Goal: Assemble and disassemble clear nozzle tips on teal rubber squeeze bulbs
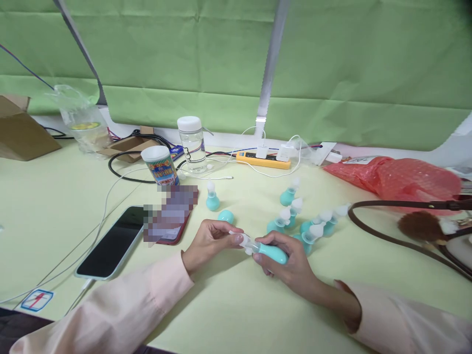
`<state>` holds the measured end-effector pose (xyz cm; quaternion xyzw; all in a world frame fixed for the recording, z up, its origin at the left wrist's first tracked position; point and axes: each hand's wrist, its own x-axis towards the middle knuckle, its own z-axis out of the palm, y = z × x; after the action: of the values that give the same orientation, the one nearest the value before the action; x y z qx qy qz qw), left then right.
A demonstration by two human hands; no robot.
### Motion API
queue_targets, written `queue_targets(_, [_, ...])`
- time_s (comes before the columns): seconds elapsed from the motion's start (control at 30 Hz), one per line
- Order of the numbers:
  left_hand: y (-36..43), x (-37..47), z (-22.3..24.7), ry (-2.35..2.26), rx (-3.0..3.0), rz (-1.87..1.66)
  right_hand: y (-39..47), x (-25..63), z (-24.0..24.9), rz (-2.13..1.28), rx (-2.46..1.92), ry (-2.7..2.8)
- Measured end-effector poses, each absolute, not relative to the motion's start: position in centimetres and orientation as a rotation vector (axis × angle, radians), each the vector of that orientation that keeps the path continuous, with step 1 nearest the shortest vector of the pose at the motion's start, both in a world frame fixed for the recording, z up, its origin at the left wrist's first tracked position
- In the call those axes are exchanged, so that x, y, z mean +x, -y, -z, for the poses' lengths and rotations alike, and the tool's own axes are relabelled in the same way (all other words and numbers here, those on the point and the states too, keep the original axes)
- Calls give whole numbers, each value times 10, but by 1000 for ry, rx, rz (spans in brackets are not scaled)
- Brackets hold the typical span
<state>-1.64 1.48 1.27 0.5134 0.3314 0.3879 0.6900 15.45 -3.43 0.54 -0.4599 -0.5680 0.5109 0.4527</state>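
My right hand (289, 263) is wrapped round the turquoise bulb (275, 252) of a small nasal aspirator, held tilted above the table. At its other end, my left hand (212, 242) pinches the whitish translucent tip (243, 239) between thumb and fingers. Just beyond my hands, a loose round turquoise bulb (225, 216) lies on the table. Behind it stands another nasal aspirator (213, 197) with a white tip. Several more turquoise aspirators (278, 223) are grouped past my right hand, some partly hidden by it.
Left of my hands lie a black-screened phone (114, 243) and a red-cased phone (177, 221). A paper cup (161, 167), a clear bottle (192, 147) and a yellow power strip (263, 160) stand at the back. To the right are a red plastic bag (401, 179) and a brown strap (368, 231).
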Motion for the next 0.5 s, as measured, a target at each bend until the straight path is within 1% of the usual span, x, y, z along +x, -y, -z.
queue_targets(0.2, [-8,-9,-19,-808,1354,-918,32,151,-10,-1307,-962,1340])
queue_targets(0.3, [-10,-7,-32,-860,1443,-951,32,151,-6,-1402,-919,1277])
queue_targets(0.43, [-29,-5,-59,-983,1627,-1196,34,151,3,-1564,-914,1164])
queue_targets(0.5, [-44,-1,-66,-954,1763,-1256,36,150,5,-1609,-953,1173])
